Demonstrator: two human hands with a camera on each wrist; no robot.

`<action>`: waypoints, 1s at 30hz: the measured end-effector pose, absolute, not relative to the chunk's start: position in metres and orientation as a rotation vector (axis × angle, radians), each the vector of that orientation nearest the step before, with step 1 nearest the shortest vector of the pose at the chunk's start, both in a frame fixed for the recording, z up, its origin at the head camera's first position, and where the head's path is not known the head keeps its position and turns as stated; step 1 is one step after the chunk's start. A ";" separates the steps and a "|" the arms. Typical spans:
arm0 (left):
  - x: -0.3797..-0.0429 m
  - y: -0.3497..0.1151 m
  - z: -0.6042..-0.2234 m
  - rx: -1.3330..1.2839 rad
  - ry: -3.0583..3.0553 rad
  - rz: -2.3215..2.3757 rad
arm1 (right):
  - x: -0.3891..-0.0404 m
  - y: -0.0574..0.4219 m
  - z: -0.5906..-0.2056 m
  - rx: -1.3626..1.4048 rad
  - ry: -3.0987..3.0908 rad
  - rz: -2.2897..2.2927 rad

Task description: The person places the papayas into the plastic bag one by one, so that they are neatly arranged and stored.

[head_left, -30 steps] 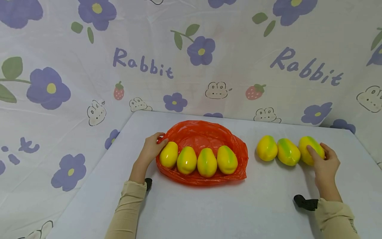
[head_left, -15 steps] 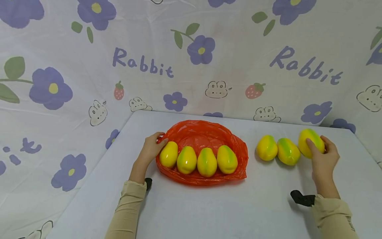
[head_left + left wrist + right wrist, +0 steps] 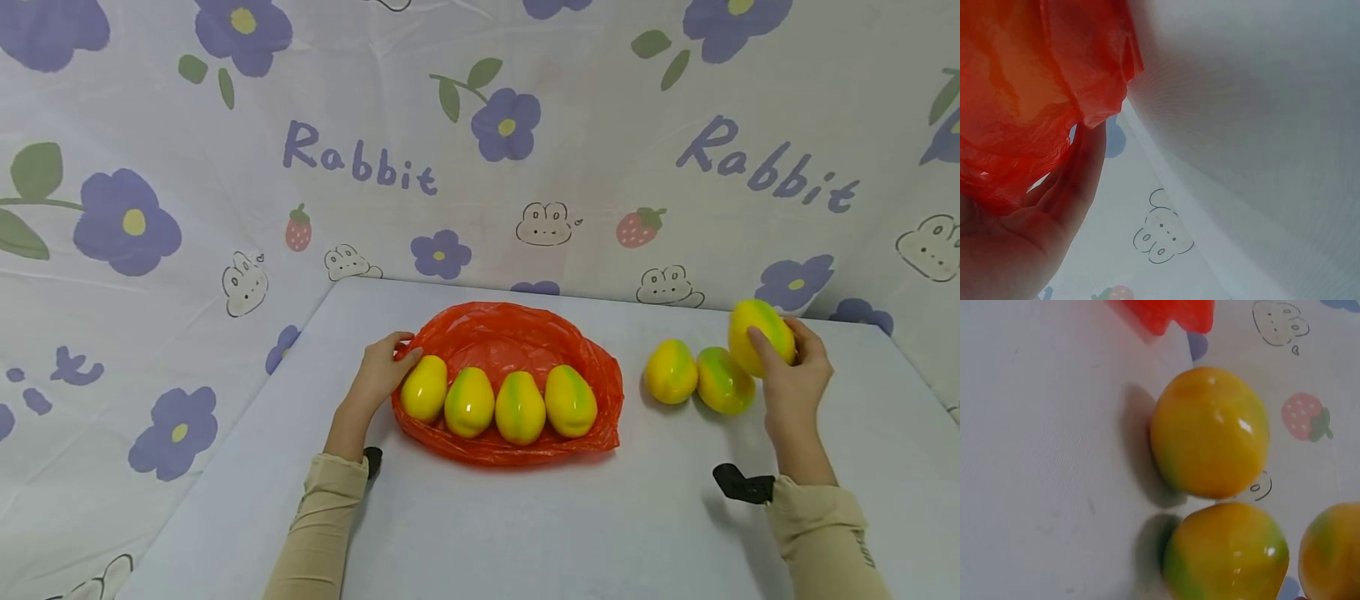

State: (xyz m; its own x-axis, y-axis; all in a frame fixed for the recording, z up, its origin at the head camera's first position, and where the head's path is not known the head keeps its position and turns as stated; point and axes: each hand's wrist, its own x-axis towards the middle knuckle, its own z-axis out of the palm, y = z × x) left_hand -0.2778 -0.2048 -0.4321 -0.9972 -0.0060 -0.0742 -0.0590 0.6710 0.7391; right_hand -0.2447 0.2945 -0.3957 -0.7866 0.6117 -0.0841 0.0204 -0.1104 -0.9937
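My left hand (image 3: 380,371) pinches the left rim of an opened red plastic bag (image 3: 498,321), thumb inside and fingers outside. In the left wrist view, the fingers lie behind the translucent bag (image 3: 1016,75). Several glossy yellow fruits with green stripes, mango-like in shape, stand in a row inside the bag, one fruit (image 3: 423,389) right beside my left thumb. My right hand (image 3: 798,383) grips another such fruit (image 3: 757,333), raised above the table. Two more fruits, a left one (image 3: 671,372) and a right one (image 3: 724,381), lie side by side just left of the right hand.
A white-covered table (image 3: 562,533) carries everything. Behind it hangs a pale cloth (image 3: 592,133) printed with flowers, rabbits and strawberries. A black strap piece (image 3: 742,483) juts from the right cuff over the table.
My right hand has lifted its fruit off the table and carried it up and to the left, beside and above the two remaining loose fruits. The left hand and bag stay put.
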 end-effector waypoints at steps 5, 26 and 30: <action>-0.277 -0.205 -0.431 -0.053 2.814 1.238 | -0.247 0.282 -0.391 -0.669 -1.786 1.972; -0.278 -0.205 -0.430 -0.045 2.818 1.230 | -0.268 0.211 -0.393 -0.526 -2.042 1.929; -0.277 -0.205 -0.430 -0.035 2.820 1.230 | -0.269 0.197 -0.393 -0.498 -2.163 1.888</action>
State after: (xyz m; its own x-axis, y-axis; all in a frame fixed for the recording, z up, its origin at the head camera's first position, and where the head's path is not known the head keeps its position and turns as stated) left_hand -0.2772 -0.2046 -0.4299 -0.9976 0.0053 -0.0688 -0.0468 0.6805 0.7312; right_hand -0.2687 0.1972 -0.3929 -0.9167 0.3964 -0.0511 0.1042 0.1135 -0.9881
